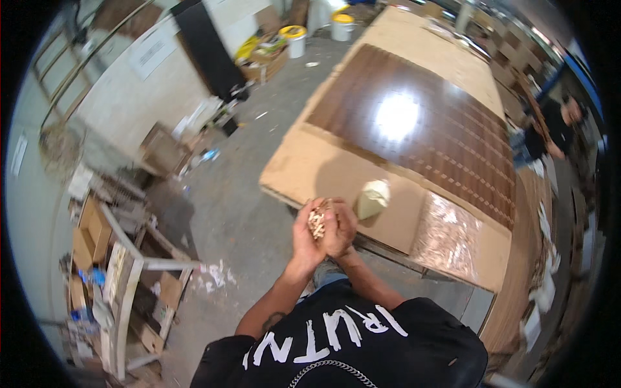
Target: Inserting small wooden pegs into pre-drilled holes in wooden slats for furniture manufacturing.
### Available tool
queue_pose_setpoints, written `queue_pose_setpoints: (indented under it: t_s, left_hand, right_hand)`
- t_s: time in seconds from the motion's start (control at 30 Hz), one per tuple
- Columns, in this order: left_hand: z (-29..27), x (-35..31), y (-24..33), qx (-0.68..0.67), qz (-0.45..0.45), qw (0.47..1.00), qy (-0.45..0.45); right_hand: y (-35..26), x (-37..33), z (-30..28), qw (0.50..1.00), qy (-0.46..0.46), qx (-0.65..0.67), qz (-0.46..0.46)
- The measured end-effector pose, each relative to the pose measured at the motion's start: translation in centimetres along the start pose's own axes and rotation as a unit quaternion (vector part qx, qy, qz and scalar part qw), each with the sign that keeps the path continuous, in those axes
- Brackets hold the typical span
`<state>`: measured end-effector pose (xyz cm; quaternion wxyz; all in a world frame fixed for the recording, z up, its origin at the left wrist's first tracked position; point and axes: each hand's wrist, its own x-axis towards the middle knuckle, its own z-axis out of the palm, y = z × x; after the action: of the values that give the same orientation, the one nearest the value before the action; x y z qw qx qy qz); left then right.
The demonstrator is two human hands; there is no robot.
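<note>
My left hand [305, 234] and my right hand [340, 227] are cupped together in front of me, just off the near edge of the table. Between them lies a heap of small pale wooden dowels [316, 222]. The fingers of both hands curl around the heap. Close to my right hand, on the cardboard-covered table [291, 152], stands a pale yellow-green pouch [373, 199]. Farther right is a clear plastic bag [446, 234] filled with small tan pieces, likely more dowels. Beyond these, a stack of glossy dark brown panels [414, 123] with rows of lighter marks covers much of the table.
At the left stands a wooden frame [132, 278] holding cardboard and scraps. White buckets [294, 42] with yellow rims and a tall black board [207, 48] are at the back. Another person [550, 129] holds a long brown plank at the far right. Litter lies on the grey floor.
</note>
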<state>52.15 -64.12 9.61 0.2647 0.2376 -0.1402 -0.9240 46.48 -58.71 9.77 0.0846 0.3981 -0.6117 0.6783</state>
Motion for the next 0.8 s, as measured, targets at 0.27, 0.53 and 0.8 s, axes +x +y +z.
queue_pose_setpoints:
  t_s: [0.27, 0.53, 0.8]
  left_hand:
    - [-2.1, 5.1, 14.1, 0.039, 0.037, 0.994, -0.091]
    - [-4.6, 16.4, 28.9, 0.019, -0.037, 0.995, -0.096]
    - [-7.4, 28.5, 37.6, -0.018, -0.066, 0.986, -0.151]
  right_hand:
    - [1.3, 4.4, 15.5, 0.995, -0.012, 0.097, -0.013]
    - [6.7, 11.3, 31.4, 0.997, -0.025, 0.067, -0.024]
    - [10.4, 21.1, 42.4, 0.987, 0.020, -0.098, -0.126]
